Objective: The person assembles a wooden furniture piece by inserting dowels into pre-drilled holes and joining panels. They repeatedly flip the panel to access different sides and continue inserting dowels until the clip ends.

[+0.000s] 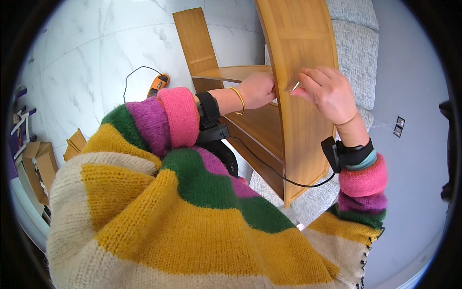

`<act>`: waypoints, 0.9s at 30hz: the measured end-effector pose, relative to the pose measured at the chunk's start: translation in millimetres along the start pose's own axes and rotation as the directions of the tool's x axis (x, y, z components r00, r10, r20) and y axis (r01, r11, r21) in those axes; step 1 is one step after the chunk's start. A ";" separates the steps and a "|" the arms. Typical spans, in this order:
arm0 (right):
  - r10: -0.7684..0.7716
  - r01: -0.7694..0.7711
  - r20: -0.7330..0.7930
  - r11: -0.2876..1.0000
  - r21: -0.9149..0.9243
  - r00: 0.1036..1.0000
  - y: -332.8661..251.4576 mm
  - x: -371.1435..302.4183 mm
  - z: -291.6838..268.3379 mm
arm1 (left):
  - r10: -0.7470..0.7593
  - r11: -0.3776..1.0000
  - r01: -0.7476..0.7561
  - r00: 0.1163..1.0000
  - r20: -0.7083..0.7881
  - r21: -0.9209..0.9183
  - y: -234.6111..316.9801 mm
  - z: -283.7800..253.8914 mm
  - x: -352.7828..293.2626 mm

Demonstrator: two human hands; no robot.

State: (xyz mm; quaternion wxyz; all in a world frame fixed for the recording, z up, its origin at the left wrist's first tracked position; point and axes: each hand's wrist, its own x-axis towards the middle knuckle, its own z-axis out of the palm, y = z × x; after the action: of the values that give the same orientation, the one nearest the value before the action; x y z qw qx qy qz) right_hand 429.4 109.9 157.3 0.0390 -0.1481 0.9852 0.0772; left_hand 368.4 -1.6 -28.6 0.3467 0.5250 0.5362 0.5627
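Note:
A wooden shelf unit (308,139) stands in front of me, its tall side panel toward my right. My right hand (332,94) is closed on a small bent hex key (293,87), whose end meets the outer face of that panel. On the panel's inner side is my left hand (257,90), fingers curled against the panel near a shelf board (236,73). The panel's edge partly hides those fingertips, and whatever they grip cannot be made out. Both wrists wear black strapped devices, and a gold bangle circles the left one.
Behind and under the unit lies a grey fabric sofa (353,53), beside a grey wall with a socket plate (399,126). An orange-and-black object (159,84) and a thin black cable rest on the marble-patterned floor. A cardboard box (41,166) sits at the far left.

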 end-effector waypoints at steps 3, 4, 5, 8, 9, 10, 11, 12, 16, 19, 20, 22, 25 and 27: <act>0.056 -0.056 -0.034 0.998 0.001 0.998 -2.4 1.3 4.3 | -0.050 0.999 0.050 0.999 0.013 -0.016 -0.4 -4.1 0.7; 0.082 -0.082 -0.064 0.997 0.005 0.995 -3.8 1.5 6.3 | -0.087 0.995 0.088 0.996 0.021 -0.043 -1.1 -5.2 1.2; 0.128 -0.128 -0.054 0.992 0.009 0.990 -4.4 1.0 5.4 | -0.063 0.998 0.063 0.998 -0.003 -0.014 0.7 -7.3 2.4; 0.260 -0.259 -0.040 0.965 0.032 0.965 -5.5 0.5 6.0 | -0.001 1.000 0.002 0.998 -0.065 0.019 0.9 -11.5 8.7; 0.293 -0.290 -0.058 0.956 0.053 0.954 -5.4 0.8 5.6 | 0.025 1.000 -0.023 0.996 -0.087 0.019 0.5 -12.8 11.6; 0.324 -0.318 -0.074 0.945 0.076 0.943 -3.9 1.2 4.6 | 0.048 0.999 -0.046 0.993 -0.110 0.019 0.3 -13.9 15.8; 0.365 -0.360 -0.063 0.930 0.074 0.929 -4.0 1.6 4.2 | 0.047 0.999 -0.046 0.993 -0.111 0.010 -0.8 -15.2 19.0; 0.391 -0.388 -0.054 0.920 0.061 0.919 -2.4 1.8 3.4 | 0.054 0.999 -0.054 0.990 -0.131 0.000 -1.9 -14.8 24.8; 0.539 -0.539 0.018 0.840 0.056 0.842 -7.8 2.5 1.7 | 0.036 0.999 -0.034 0.991 -0.129 0.015 -3.4 -14.3 30.3; 0.617 -0.621 0.073 0.782 0.053 0.783 -16.2 2.2 3.1 | 0.096 0.995 -0.094 0.986 -0.137 0.021 -4.5 -15.7 28.9; 0.634 -0.638 0.072 0.767 0.062 0.770 -19.4 2.0 4.0 | 0.077 0.997 -0.075 0.991 -0.108 0.028 -4.9 -16.2 28.1; 0.672 -0.675 0.065 0.734 0.079 0.738 -24.5 2.0 5.0 | 0.097 0.995 -0.094 0.991 -0.095 0.039 -6.5 -17.0 28.3; 0.762 -0.774 0.146 0.631 0.057 0.631 -28.0 3.3 4.6 | 0.108 0.994 -0.108 0.991 -0.076 0.013 -8.8 -15.7 32.8; 0.779 -0.791 0.145 0.608 0.060 0.610 -28.4 4.9 2.9 | 0.114 0.993 -0.114 0.991 -0.068 0.010 -8.7 -15.8 37.2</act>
State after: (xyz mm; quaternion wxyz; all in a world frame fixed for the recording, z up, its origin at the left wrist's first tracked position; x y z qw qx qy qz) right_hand 433.3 82.2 150.0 0.0612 0.3059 0.9494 0.0356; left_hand 343.9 31.6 -26.9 0.2938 0.5362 0.5185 0.5978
